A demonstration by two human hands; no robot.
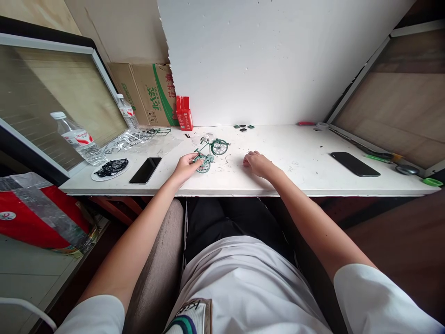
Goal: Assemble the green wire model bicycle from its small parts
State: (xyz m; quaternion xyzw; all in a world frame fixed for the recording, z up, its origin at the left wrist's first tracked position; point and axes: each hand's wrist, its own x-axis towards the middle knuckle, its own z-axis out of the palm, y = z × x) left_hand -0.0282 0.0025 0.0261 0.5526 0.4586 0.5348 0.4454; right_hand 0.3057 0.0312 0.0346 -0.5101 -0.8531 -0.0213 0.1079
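Observation:
A small green model bicycle point(210, 149) is upright on the white table, its two spoked wheels showing. My left hand point(187, 168) grips it by the nearer wheel, thumb and fingers pressed from the left side. To the right of the model, my right hand point(257, 164) rests on the tabletop with its fingers curled together. What those fingers pinch, if anything, is too small or hidden to tell. Tiny dark bits lie on the table between the bicycle and my right hand.
Left of me are a black phone point(145, 170), a plate of black parts point(111, 170), two water bottles point(80, 139) and plastic sprues point(146, 135). A red box point(184, 113) and small green pieces point(244, 127) sit at the back. Another phone point(354, 164) lies right.

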